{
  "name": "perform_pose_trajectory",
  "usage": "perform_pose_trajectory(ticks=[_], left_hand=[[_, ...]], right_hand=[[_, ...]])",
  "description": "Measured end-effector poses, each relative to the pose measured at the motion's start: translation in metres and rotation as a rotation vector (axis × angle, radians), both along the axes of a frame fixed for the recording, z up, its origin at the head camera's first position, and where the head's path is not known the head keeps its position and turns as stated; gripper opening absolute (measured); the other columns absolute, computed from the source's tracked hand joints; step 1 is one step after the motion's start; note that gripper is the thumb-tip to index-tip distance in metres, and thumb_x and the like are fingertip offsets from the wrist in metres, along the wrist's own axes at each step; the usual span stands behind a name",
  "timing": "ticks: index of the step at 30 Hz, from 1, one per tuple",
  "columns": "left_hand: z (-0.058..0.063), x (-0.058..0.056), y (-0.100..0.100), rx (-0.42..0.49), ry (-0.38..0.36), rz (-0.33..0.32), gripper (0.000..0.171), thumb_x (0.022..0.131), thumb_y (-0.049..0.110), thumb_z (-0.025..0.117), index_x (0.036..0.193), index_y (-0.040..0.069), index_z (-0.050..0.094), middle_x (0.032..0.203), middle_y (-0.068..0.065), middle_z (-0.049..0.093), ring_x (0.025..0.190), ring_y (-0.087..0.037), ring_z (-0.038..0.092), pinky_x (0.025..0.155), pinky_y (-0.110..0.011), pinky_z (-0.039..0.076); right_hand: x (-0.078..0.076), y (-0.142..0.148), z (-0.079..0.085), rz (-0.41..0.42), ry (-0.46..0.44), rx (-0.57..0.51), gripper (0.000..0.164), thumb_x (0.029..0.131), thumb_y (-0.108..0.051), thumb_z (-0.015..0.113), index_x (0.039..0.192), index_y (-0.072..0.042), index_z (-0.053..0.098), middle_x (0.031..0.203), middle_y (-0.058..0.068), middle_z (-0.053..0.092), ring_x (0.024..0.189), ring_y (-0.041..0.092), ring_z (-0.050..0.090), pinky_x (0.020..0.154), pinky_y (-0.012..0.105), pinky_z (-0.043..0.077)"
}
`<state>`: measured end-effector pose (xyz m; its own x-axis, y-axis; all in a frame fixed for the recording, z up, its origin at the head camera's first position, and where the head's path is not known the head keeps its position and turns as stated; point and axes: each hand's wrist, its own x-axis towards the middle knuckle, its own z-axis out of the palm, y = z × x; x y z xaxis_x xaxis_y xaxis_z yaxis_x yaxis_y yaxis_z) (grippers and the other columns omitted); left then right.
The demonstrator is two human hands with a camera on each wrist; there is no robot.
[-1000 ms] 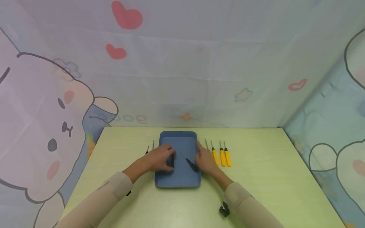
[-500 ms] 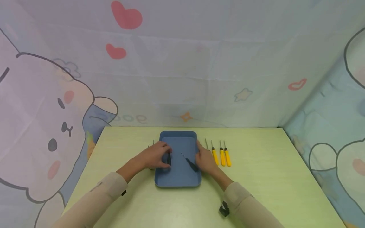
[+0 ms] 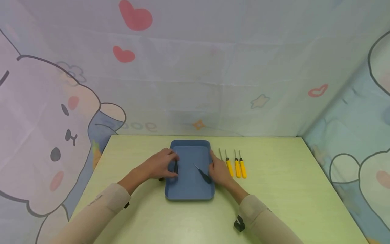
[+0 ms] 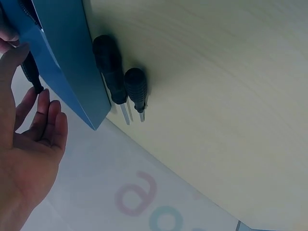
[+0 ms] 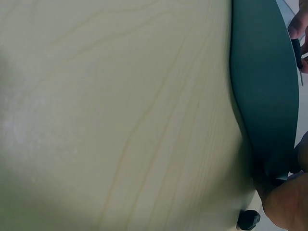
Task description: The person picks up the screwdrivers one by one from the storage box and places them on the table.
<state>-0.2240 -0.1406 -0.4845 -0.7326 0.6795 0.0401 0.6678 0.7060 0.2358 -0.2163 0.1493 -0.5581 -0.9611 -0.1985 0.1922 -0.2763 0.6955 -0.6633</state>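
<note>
In the head view, a blue tray (image 3: 192,191) stands mid-table. My left hand (image 3: 158,165) pinches a small black screwdriver (image 3: 176,167) by its handle, above the tray's left side, shaft pointing to the far side. The left wrist view shows thumb and fingertips at the two ends of that handle (image 4: 31,72). My right hand (image 3: 220,172) grips the tray's right wall; in the right wrist view only part of this hand (image 5: 288,204) shows. A second black screwdriver (image 3: 205,176) lies slanted in the tray, beside the right fingers.
Several yellow-handled screwdrivers (image 3: 237,168) lie right of the tray, one partly behind the right hand. Black-handled screwdrivers (image 4: 110,70) lie on the table along the tray's left side, mostly hidden by the left hand in the head view. A printed cloth (image 3: 195,84) hangs behind.
My left hand has moved left with the black screwdriver, from nearer the tray's middle to its left side. My right hand and the tray have stayed in place.
</note>
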Motion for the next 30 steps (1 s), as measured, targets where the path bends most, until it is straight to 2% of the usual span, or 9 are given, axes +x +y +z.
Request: perform_pose_trajectory(ticks=[5, 9, 22, 30], left_hand=[[0.003, 0.0, -0.004, 0.017, 0.029, 0.012, 0.055, 0.077, 0.043, 0.083, 0.118, 0.012, 0.065, 0.114, -0.003, 0.058, 0.107, -0.023, 0.052, 0.088, -0.04, 0.049], [0.001, -0.003, -0.008, 0.023, 0.033, 0.015, 0.056, 0.077, 0.043, 0.083, 0.119, 0.011, 0.065, 0.114, -0.002, 0.057, 0.108, -0.023, 0.052, 0.089, -0.039, 0.049], [0.01, 0.0, -0.021, 0.041, 0.016, 0.056, 0.054, 0.078, 0.041, 0.083, 0.12, 0.012, 0.064, 0.11, -0.005, 0.058, 0.102, -0.021, 0.051, 0.086, -0.039, 0.05], [0.01, -0.003, -0.03, 0.025, 0.017, 0.075, 0.053, 0.079, 0.039, 0.083, 0.12, 0.01, 0.064, 0.106, -0.004, 0.056, 0.099, -0.02, 0.049, 0.083, -0.039, 0.049]], right_hand=[[0.0, 0.001, -0.002, -0.003, 0.003, 0.001, 0.059, 0.094, -0.001, 0.05, 0.151, 0.004, 0.035, 0.061, 0.002, 0.044, 0.045, 0.011, 0.038, 0.045, 0.028, 0.04], [-0.001, 0.001, -0.003, -0.007, 0.0, 0.001, 0.06, 0.094, -0.001, 0.05, 0.151, 0.003, 0.035, 0.062, 0.002, 0.045, 0.045, 0.011, 0.038, 0.046, 0.028, 0.041], [-0.001, 0.0, -0.003, 0.005, 0.002, -0.008, 0.06, 0.093, -0.002, 0.05, 0.151, 0.004, 0.034, 0.062, 0.002, 0.044, 0.045, 0.011, 0.038, 0.045, 0.028, 0.04], [0.0, 0.0, -0.002, -0.001, -0.003, -0.011, 0.06, 0.094, -0.001, 0.05, 0.152, 0.002, 0.034, 0.066, 0.005, 0.049, 0.044, 0.011, 0.037, 0.045, 0.028, 0.041]])
